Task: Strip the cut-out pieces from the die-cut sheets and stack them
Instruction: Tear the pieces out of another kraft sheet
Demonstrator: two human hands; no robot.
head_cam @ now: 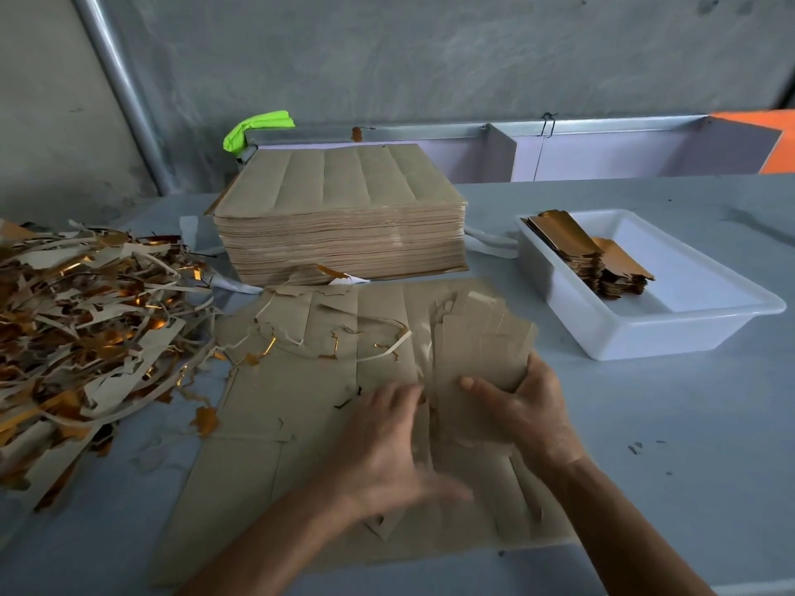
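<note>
Brown die-cut sheets [301, 445] lie flat on the table in front of me, scored into long strips. My right hand [525, 406] grips a bundle of cut-out pieces [482, 350] at the sheets' right side, thumb on top, fingers underneath. My left hand [383, 445] rests with its fingers spread on the sheets just left of the bundle; it is blurred. A tall stack of uncut sheets [340, 221] stands behind. Stripped gold-faced pieces [589, 251] sit stacked in a white tray [645, 333] at the right.
A big heap of paper and gold-foil scrap strips [86, 320] covers the table's left side. Loose scrap curls [335, 342] lie on the sheets. A metal rail [473, 131] with a green cloth [258, 126] runs along the wall behind.
</note>
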